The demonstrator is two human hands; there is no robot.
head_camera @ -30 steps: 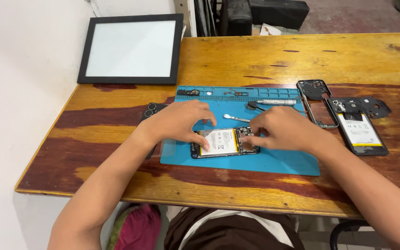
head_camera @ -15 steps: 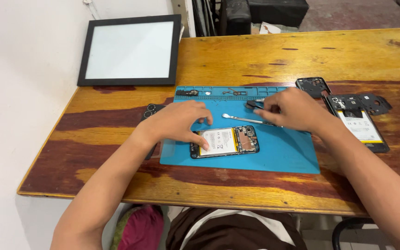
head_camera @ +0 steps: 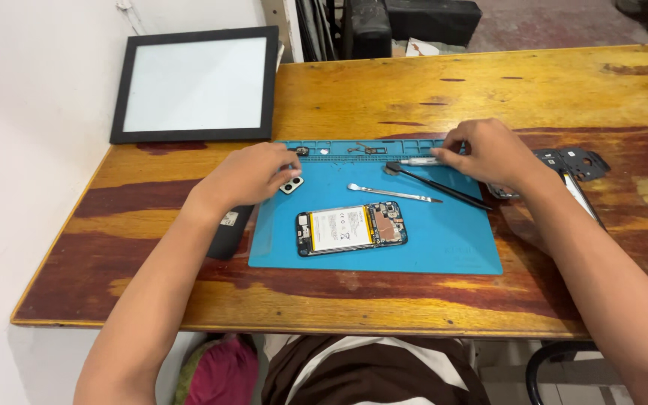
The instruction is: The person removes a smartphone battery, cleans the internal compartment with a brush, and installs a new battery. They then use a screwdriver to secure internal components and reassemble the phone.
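The opened phone point(head_camera: 352, 228) lies lengthwise left-to-right on the blue mat point(head_camera: 444, 244), below both hands, nearer the left hand point(head_camera: 253, 174), which touches a small camera piece point(head_camera: 291, 184), while the right hand point(head_camera: 489, 152) seemingly pinches a slim white tool point(head_camera: 418, 160).

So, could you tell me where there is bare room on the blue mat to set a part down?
The blue mat is bare right of the opened phone, below the black tool, and in a strip along its near edge. Its far edge is crowded: the left hand by the small camera piece, the right hand, the metal spudger.
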